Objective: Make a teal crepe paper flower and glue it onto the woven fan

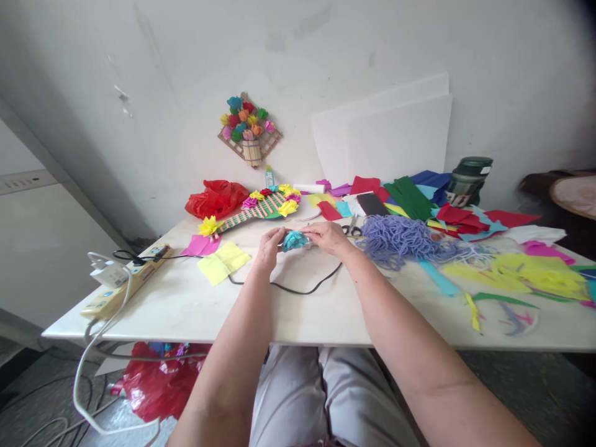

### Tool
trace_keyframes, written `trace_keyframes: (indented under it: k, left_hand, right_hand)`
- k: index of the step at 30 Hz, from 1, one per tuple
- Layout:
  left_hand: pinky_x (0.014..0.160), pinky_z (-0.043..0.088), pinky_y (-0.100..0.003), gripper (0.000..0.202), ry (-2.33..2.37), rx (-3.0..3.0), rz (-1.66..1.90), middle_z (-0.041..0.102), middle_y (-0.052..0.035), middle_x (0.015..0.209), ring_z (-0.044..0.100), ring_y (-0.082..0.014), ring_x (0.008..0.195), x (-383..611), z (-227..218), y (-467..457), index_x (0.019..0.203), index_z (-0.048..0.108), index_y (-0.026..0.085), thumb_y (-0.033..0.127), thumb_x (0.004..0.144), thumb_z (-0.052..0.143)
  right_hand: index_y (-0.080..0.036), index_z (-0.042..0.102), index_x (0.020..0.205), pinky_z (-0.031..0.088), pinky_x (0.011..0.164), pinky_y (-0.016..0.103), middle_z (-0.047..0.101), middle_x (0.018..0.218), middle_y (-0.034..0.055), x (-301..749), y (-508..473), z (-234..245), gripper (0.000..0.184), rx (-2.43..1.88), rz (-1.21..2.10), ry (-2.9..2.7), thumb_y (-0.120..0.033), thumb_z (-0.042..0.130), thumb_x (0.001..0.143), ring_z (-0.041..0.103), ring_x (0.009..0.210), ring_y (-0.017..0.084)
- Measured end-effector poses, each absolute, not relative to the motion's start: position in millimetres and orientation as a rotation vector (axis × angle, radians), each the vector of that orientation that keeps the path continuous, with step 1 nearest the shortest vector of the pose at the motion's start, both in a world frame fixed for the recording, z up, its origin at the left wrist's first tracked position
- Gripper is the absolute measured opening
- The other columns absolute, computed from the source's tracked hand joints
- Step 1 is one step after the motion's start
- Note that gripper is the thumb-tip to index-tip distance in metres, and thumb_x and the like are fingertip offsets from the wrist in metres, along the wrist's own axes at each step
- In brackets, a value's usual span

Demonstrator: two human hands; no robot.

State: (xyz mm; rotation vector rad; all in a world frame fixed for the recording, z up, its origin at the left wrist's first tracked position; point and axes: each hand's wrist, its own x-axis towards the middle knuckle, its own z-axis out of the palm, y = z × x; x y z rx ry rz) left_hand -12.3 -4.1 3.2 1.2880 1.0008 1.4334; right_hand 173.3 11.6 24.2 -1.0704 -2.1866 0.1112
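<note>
Both my hands meet over the middle of the white table (186,304), pinched on a small turquoise paper flower (294,241). My left hand (270,245) grips its left side with curled fingers. My right hand (329,236) holds its right side, fingers closed around the paper. Just behind lies a striped guitar-shaped craft (256,210) decorated with yellow, pink and red paper flowers. A black cable (302,289) curves across the table under my wrists.
Yellow paper squares (223,262) and a pink sheet (201,245) lie left. A power strip (125,279) sits at the left edge. Purple yarn (400,239), scissors (351,228), coloured paper scraps (535,273), a dark jar (469,180) and a red bag (216,197) crowd the back and right.
</note>
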Motion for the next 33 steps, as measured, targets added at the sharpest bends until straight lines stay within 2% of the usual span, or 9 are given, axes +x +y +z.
trace_keyframes:
  k: [5, 12, 17, 20, 23, 26, 29, 33]
  left_hand:
    - [0.050, 0.042, -0.023, 0.046, 1.067, 1.385, 1.427, 0.061, -0.0025, 0.060, 0.053, -0.0112, 0.053, -13.6, 2.2, -4.0, 0.069, 0.066, 0.015, 0.060, 0.061, 0.072]
    - [0.049, 0.040, -0.023, 0.046, 1.019, 1.412, 1.394, 0.057, -0.0006, 0.055, 0.049, -0.0091, 0.049, -14.3, 0.6, -0.6, 0.064, 0.063, 0.014, 0.058, 0.058, 0.076]
    - [0.045, 0.033, -0.022, 0.042, 1.128, 1.383, 1.541, 0.053, 0.0011, 0.050, 0.042, -0.0075, 0.045, -16.6, -1.9, 4.9, 0.063, 0.064, 0.013, 0.054, 0.059, 0.075]
    - [0.045, 0.034, -0.022, 0.041, 1.231, 1.352, 1.649, 0.053, 0.0017, 0.050, 0.042, -0.0082, 0.045, -20.5, -3.0, 9.1, 0.066, 0.065, 0.015, 0.055, 0.063, 0.071]
    - [0.047, 0.035, -0.023, 0.037, 1.388, 1.374, 1.746, 0.053, 0.0015, 0.050, 0.044, -0.0102, 0.046, -24.4, -3.2, 12.1, 0.068, 0.065, 0.016, 0.053, 0.069, 0.066]
    - [0.053, 0.034, -0.025, 0.027, 1.647, 1.441, 1.846, 0.056, 0.0000, 0.053, 0.048, -0.0134, 0.052, -26.4, -2.2, 12.4, 0.069, 0.067, 0.019, 0.044, 0.074, 0.063]
    - [0.057, 0.031, -0.027, 0.019, 1.853, 1.534, 1.898, 0.057, -0.0014, 0.053, 0.051, -0.0167, 0.057, -25.2, -0.9, 9.5, 0.070, 0.068, 0.021, 0.038, 0.076, 0.063]
    - [0.059, 0.027, -0.027, 0.014, 1.952, 1.633, 1.877, 0.060, -0.0027, 0.057, 0.054, -0.0189, 0.062, -20.4, -0.3, 4.6, 0.074, 0.070, 0.022, 0.033, 0.078, 0.062]
  right_hand:
    - [-0.028, 0.074, 0.105, 0.049, 0.079, 0.025, 0.075, 0.103, 0.0020, 173.8, 8.6, 26.4, 0.024, -1.096, 0.128, -2.198, -0.023, 0.059, 0.086, 0.068, 0.095, 0.017]
    - [-0.028, 0.074, 0.105, 0.047, 0.079, 0.026, 0.074, 0.103, 0.0022, 173.9, 8.8, 26.9, 0.025, -1.126, 0.088, -2.226, -0.023, 0.057, 0.087, 0.066, 0.096, 0.018]
    - [-0.022, 0.073, 0.104, 0.044, 0.083, 0.028, 0.070, 0.106, 0.0077, 172.8, 6.4, 26.7, 0.027, -1.005, -0.194, -2.185, -0.027, 0.051, 0.089, 0.060, 0.100, 0.021]
    - [-0.018, 0.074, 0.093, 0.042, 0.080, 0.029, 0.070, 0.096, 0.0104, 172.2, 1.3, 28.0, 0.032, -1.093, -0.301, -2.097, -0.030, 0.045, 0.091, 0.059, 0.092, 0.021]
    - [-0.017, 0.073, 0.086, 0.042, 0.072, 0.029, 0.071, 0.089, 0.0102, 171.4, -2.8, 28.9, 0.034, -1.330, -0.266, -2.108, -0.029, 0.042, 0.090, 0.061, 0.085, 0.021]
    - [-0.018, 0.072, 0.097, 0.043, 0.076, 0.031, 0.069, 0.102, 0.0119, 171.3, -3.0, 27.8, 0.028, -1.540, -0.219, -2.156, -0.027, 0.048, 0.085, 0.061, 0.095, 0.024]
    - [-0.017, 0.067, 0.112, 0.045, 0.083, 0.036, 0.066, 0.113, 0.0158, 171.3, 0.1, 23.5, 0.037, -1.715, -0.141, -2.248, -0.025, 0.055, 0.078, 0.059, 0.104, 0.029]
    - [-0.016, 0.061, 0.120, 0.046, 0.085, 0.037, 0.064, 0.116, 0.0178, 169.1, 5.3, 13.3, 0.045, -1.868, -0.064, -2.270, -0.021, 0.056, 0.075, 0.059, 0.109, 0.030]
